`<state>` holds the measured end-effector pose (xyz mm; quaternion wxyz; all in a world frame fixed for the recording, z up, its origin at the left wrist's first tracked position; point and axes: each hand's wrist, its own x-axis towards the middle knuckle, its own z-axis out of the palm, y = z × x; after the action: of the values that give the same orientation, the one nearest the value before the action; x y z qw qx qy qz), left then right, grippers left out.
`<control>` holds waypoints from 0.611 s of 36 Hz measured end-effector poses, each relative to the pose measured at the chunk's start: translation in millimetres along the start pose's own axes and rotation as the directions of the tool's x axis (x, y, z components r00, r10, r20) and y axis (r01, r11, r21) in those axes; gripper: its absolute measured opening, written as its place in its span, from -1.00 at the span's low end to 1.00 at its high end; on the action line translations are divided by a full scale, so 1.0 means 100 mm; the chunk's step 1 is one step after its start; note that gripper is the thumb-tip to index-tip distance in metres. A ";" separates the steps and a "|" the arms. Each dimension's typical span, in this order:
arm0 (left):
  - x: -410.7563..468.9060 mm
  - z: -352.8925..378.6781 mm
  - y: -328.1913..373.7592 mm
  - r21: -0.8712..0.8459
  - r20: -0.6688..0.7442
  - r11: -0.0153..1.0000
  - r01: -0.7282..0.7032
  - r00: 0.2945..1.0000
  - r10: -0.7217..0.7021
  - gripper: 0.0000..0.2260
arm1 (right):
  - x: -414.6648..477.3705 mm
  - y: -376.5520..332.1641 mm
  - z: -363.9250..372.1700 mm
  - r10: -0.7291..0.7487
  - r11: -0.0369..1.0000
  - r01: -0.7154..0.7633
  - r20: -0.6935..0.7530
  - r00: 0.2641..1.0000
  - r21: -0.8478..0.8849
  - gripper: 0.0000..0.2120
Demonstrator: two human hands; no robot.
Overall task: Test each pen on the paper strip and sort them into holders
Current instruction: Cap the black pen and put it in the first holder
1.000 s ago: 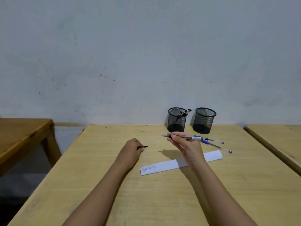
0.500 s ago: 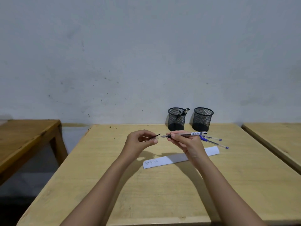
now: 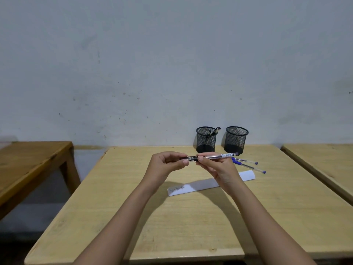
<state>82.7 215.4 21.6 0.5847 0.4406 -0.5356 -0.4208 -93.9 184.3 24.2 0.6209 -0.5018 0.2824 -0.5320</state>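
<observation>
Both hands grip one pen (image 3: 214,157) above the table (image 3: 133,217): our right hand (image 3: 219,169) pinches the clear barrel between thumb and fingers, closed firmly on it, while our left hand (image 3: 165,165) closes its thumb and curled fingers around the black cap (image 3: 188,158) at the pen's left end. Whether the cap is fully seated on the tip we cannot tell. The pen's long axis runs nearly level, left to right across the view, with the capped end toward our left hand and the labelled rear end pointing right, rising slightly toward the right-hand holder (image 3: 236,139). The pen is held in the air, clear of the wood, in front of the two black mesh holders.

Beneath and behind our right hand lies the white paper strip (image 3: 193,187), flat on the table, its long axis running from lower left to upper right; scribbled ink marks show near its left end. Two further blue pens (image 3: 248,164) lie side by side on the table just beyond the strip, angled down to the right, their ends pointing away from the holders. The left-hand holder (image 3: 206,140) stands upright near the wall and contains dark pens leaning to the right; the right-hand holder stands just beside it, apart.
</observation>
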 end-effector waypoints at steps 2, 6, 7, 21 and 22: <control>0.00 0.03 0.00 -0.007 -0.027 1.000 -0.010 1.000 0.010 -0.84 | 0.00 0.02 0.02 -0.017 0.999 0.018 -0.012 1.000 0.036 -0.90; 0.04 0.08 0.03 0.002 -0.042 0.999 -0.038 0.998 0.038 -0.87 | 0.01 0.03 0.04 -0.053 0.997 0.054 -0.015 0.998 0.060 -0.89; 0.05 0.08 0.03 0.009 -0.038 0.999 -0.044 0.998 0.044 -0.88 | 0.02 0.03 0.04 -0.059 0.997 0.060 -0.012 0.998 0.056 -0.89; 0.10 0.07 0.03 0.030 -0.023 0.998 -0.048 0.999 0.049 -0.88 | 0.06 0.01 0.01 -0.015 1.000 0.014 0.006 1.000 0.028 -0.89; 0.11 0.06 0.04 0.030 -0.027 0.998 -0.050 0.998 0.051 -0.88 | 0.06 0.00 0.00 -0.008 0.999 0.008 0.010 1.000 0.031 -0.89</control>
<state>77.1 205.0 28.6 0.5959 0.4413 -0.5446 -0.3919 -92.2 178.6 25.7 0.6278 -0.4960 0.2688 -0.5363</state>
